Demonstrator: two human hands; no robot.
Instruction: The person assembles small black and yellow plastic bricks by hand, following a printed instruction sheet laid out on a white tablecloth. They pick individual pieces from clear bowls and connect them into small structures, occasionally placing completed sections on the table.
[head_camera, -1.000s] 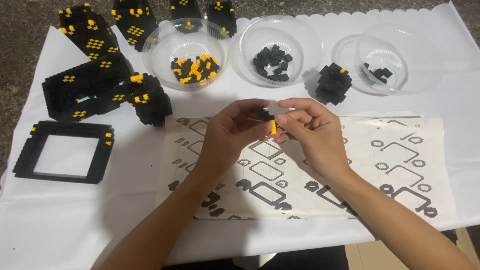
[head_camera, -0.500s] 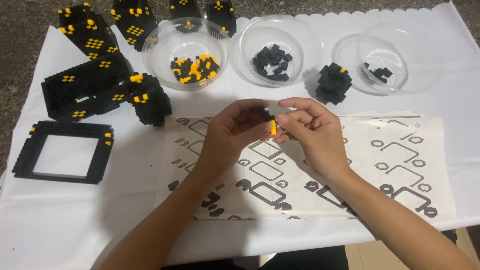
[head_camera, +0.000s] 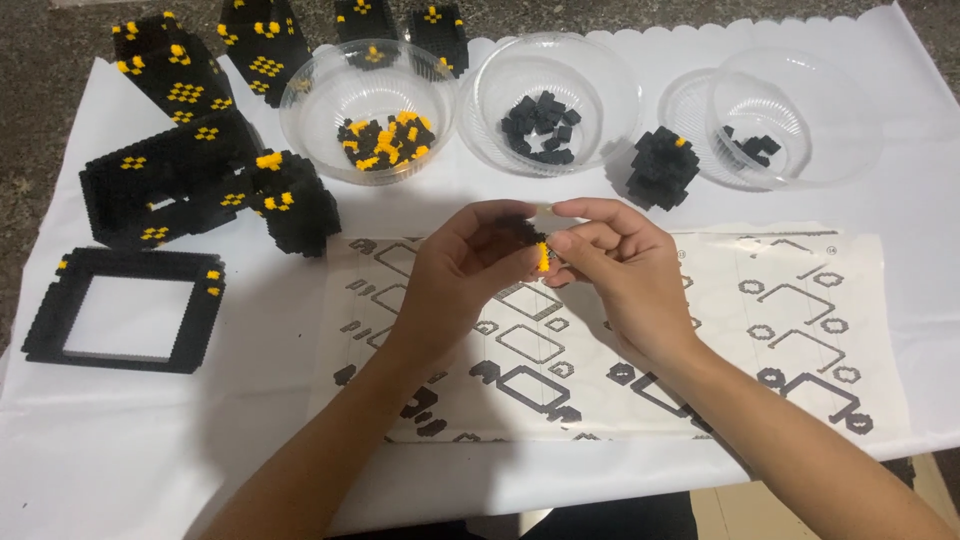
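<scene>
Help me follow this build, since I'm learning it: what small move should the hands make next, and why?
Probably press the yellow brick home onto the small black piece. Both the left hand and the right hand pinch it at the fingertips above the instruction sheet, and the yellow brick looks only partly seated.

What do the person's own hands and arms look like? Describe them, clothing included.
Both forearms are bare up to the frame edge, with no sleeves in view. The left hand and right hand wear no gloves, and no rings, watch or bracelets are visible. Fingernails look short and unpainted.
</scene>
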